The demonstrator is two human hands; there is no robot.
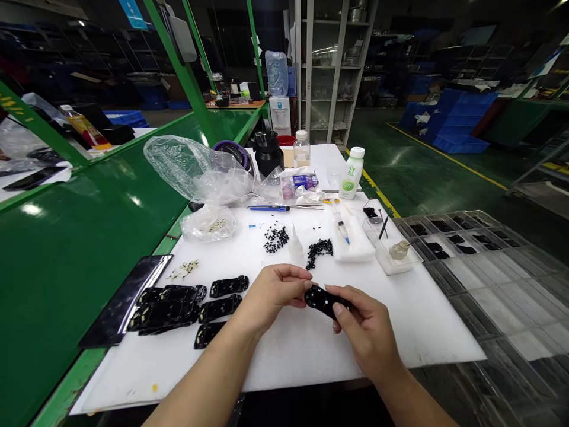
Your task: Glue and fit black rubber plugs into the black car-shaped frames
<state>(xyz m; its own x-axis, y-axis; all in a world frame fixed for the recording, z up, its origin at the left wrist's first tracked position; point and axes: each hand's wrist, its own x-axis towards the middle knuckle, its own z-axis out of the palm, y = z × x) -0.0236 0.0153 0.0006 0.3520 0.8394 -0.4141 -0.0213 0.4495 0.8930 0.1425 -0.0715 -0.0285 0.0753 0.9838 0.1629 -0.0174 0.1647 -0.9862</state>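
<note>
A black toy car base (pixel 320 300) with small holes is held above the white work surface between my two hands. My right hand (pixel 367 332) grips its right end, thumb on top and fingers behind. At the left end, my left hand (pixel 275 293) is closed, thumb and index finger pinched against the edge; whether a tiny part sits in that pinch I cannot tell. Similar black car bases (pixel 166 308) lie stacked at the left, with others (pixel 220 308) in a column beside my left forearm. Small pale parts (pixel 184 270) are scattered behind the stack.
Tiny black parts (pixel 320 252) lie in piles around a small white dropper bottle (pixel 295 244). A syringe (pixel 342 228) rests on a white foam block (pixel 355 249). Plastic bags (pixel 208 222), a blue-handled tool (pixel 269 208) and a white-green bottle (pixel 352 173) stand behind. Compartment trays (pixel 498 279) are at right.
</note>
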